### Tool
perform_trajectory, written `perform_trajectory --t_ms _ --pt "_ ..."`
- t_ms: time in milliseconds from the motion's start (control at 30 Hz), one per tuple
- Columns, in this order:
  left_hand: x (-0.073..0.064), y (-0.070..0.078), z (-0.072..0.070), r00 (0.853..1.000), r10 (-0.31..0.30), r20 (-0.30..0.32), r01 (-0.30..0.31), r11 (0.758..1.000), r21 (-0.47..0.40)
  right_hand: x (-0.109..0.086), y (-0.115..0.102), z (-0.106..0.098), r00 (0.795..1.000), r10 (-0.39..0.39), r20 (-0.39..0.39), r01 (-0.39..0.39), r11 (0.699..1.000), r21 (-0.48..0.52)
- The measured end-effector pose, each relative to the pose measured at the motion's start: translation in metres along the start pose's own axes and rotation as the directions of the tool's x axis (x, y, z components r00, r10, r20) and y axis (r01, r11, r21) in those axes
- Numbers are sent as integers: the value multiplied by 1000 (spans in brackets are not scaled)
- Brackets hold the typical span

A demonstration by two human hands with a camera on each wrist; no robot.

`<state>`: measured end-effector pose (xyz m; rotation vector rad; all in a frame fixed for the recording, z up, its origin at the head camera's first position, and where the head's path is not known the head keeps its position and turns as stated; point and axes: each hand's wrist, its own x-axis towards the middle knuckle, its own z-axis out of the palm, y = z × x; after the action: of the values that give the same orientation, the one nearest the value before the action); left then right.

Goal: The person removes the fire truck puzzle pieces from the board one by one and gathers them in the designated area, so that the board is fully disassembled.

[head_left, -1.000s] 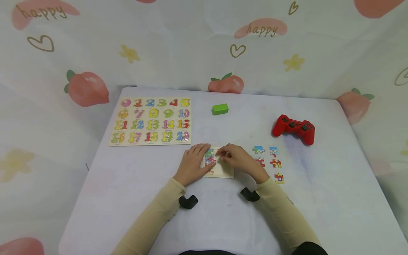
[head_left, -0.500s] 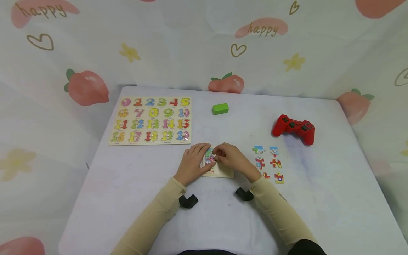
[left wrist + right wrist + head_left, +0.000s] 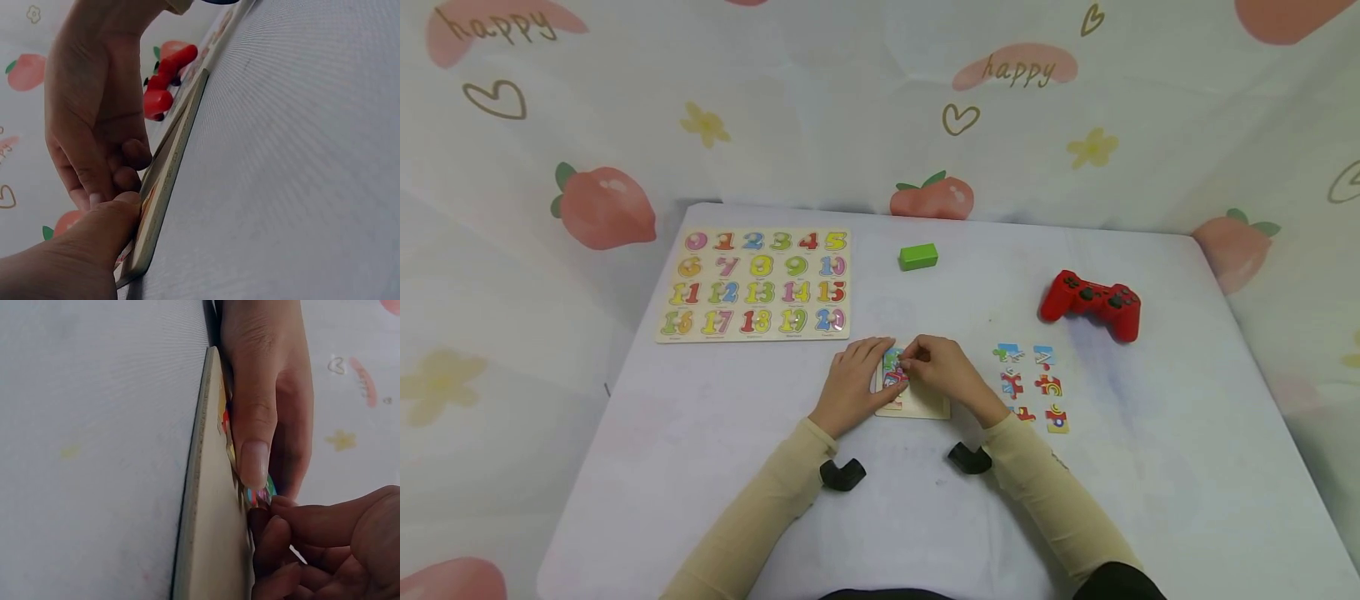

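Observation:
A small wooden puzzle board (image 3: pixel 931 403) lies on the table between the hands, with colourful pieces along its left side. My left hand (image 3: pixel 848 379) rests over the board's left edge with fairly straight fingers, its thumb (image 3: pixel 254 456) pressing on the pieces. From the right, my right hand (image 3: pixel 953 368) reaches over the board and pinches a small colourful puzzle piece (image 3: pixel 270 486) between thumb and fingertips, close to the left thumb. The fingers hide most of that piece. Several loose puzzle pieces (image 3: pixel 1049 385) lie in two columns to the right of the board.
A number puzzle board (image 3: pixel 755 281) lies at the back left. Behind the small board is a green block (image 3: pixel 918 257). A red game controller (image 3: pixel 1092 305) sits at the back right. The white table (image 3: pixel 1180 467) ends at a patterned cloth backdrop.
My right hand has moved a little left over the board, toward the left thumb, uncovering more loose pieces on the right. The left hand stays in place.

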<state>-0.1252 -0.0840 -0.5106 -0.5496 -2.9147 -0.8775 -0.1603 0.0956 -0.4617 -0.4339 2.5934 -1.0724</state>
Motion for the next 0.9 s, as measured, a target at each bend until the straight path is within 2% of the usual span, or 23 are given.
perform_trajectory --t_ms 267,433,600,733,900 --pt "0 0 0 1000 -17 -5 17 1000 -24 1 0 2 1000 18 -2 -18 999 44" --pt "1 0 1 1000 -27 -12 27 999 -23 0 2 3 1000 0 -4 0 996 87" --pt "0 0 0 999 -24 -27 23 999 -41 2 1 3 1000 -25 16 24 999 48" --pt "1 1 -1 999 -38 -13 37 998 -48 7 -1 2 1000 17 15 -17 1000 15" --pt "1 1 -1 999 -24 -38 21 998 -58 13 -1 -1 998 42 46 -42 999 -1"
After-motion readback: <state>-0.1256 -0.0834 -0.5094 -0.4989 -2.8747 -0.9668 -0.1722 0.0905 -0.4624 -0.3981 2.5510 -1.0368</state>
